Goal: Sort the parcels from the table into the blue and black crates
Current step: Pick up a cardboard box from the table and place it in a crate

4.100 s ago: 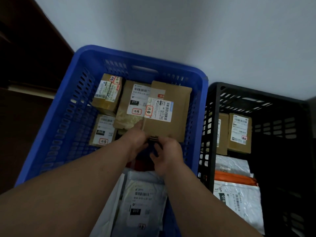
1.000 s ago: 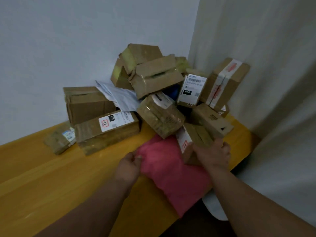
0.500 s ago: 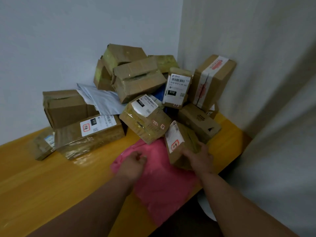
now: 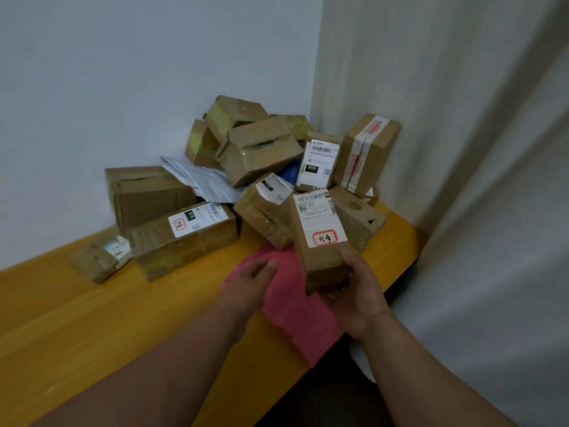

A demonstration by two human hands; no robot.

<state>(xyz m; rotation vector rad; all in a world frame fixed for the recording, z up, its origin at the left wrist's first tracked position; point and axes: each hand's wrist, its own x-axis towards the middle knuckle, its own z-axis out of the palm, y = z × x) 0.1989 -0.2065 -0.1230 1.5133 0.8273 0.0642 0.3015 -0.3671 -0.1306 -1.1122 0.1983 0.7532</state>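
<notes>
My right hand (image 4: 358, 291) grips one labelled box (image 4: 320, 241); left hand (image 4: 252, 280) apparently loose above the pink mailer (image 4: 289, 300); many parcels (image 4: 258, 149) remain on the surface (image 4: 92, 318).

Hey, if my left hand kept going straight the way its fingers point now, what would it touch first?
Probably the taped brown box just beyond the pink mailer under your left hand; depth is hard to judge.

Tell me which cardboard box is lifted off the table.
The small upright box with the red-framed handwritten label, gripped at its base by the right hand. Every other box rests on the table or pile.
</notes>
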